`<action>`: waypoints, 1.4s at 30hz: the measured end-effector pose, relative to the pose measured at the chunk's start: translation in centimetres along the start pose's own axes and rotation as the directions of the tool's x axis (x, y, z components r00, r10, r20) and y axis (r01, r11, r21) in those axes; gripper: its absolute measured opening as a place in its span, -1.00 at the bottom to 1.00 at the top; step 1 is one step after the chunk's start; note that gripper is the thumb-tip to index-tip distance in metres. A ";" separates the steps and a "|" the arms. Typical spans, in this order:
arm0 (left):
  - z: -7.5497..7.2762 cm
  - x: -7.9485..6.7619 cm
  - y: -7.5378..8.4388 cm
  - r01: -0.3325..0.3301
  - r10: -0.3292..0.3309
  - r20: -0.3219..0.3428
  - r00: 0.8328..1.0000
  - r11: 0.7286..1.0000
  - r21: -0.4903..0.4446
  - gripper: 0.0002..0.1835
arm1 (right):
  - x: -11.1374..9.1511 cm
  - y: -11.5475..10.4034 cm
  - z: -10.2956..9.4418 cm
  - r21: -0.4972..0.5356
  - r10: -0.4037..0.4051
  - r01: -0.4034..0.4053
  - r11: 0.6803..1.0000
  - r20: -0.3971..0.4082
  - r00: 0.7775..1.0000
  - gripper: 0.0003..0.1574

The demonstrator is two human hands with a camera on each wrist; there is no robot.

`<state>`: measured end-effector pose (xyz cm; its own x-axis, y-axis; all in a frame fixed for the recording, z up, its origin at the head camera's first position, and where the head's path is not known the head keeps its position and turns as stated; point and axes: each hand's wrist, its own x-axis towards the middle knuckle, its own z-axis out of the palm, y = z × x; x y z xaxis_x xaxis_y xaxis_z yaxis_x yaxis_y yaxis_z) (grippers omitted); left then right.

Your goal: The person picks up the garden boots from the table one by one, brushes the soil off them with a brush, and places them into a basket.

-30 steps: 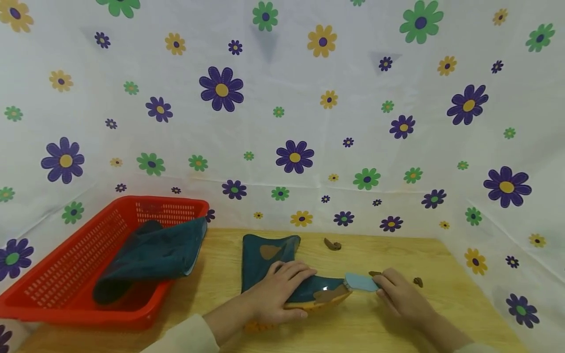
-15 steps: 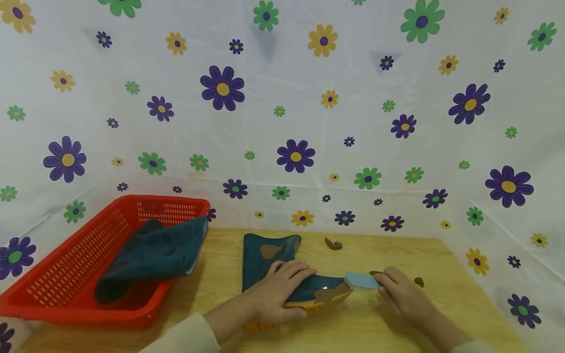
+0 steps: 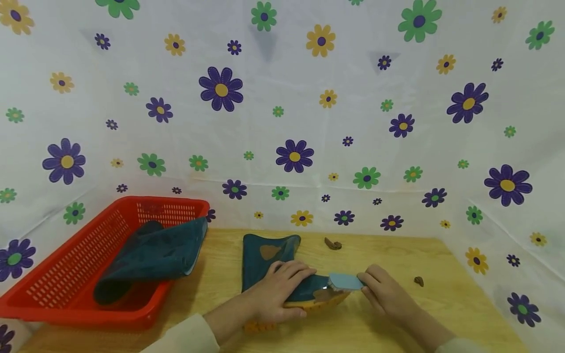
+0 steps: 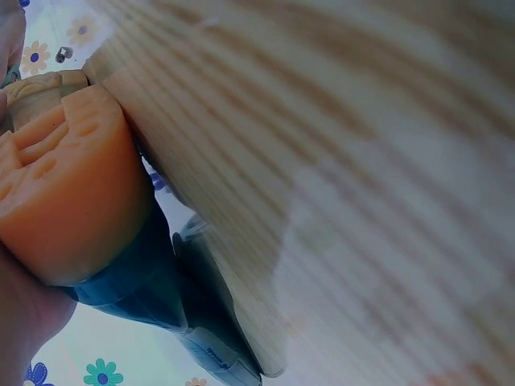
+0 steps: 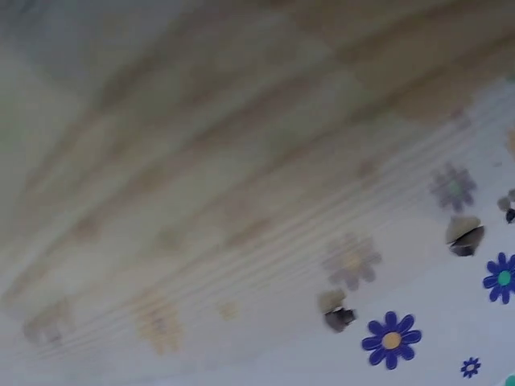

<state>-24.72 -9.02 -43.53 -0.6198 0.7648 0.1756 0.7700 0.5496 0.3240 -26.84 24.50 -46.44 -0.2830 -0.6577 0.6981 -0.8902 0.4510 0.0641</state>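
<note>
A dark teal rubber boot [image 3: 258,257] with brown mud-like patches and an orange sole lies on its side. My left hand [image 3: 278,289] grips it across the foot, fingers over the upper and thumb by the sole. In the left wrist view the orange sole [image 4: 88,201] faces the camera, with part of the left hand [image 4: 32,322] against it. My right hand [image 3: 390,296] holds a light blue brush [image 3: 346,281], its bristles down on the boot's toe. The right wrist view shows neither the hand nor the brush.
A red basket [image 3: 75,321] at left holds another teal boot [image 3: 154,255], its shaft over the rim. Brown curled lumps [image 3: 332,244] lie on the wooden table [image 3: 459,304], one small lump [image 3: 418,281] farther right. A flower-print sheet [image 3: 353,162] surrounds the table.
My right hand has moved left with the brush, from the tip of the toe further onto it. A brown bit behind that hand is now hidden. The left hand and boot stay put.
</note>
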 end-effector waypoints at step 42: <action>-0.3 0.1 0.1 0.024 -0.024 0.008 1.000 1.000 0.004 -0.17 | 1.0 -0.3 0.1 0.039 0.006 -0.004 0.999 -0.033 0.999 -0.49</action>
<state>-24.78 -9.03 -43.17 -0.6368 0.7542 0.1602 0.7555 0.5690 0.3246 -26.91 23.66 -45.86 -0.2761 -0.6351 0.7214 -0.9022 0.4300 0.0333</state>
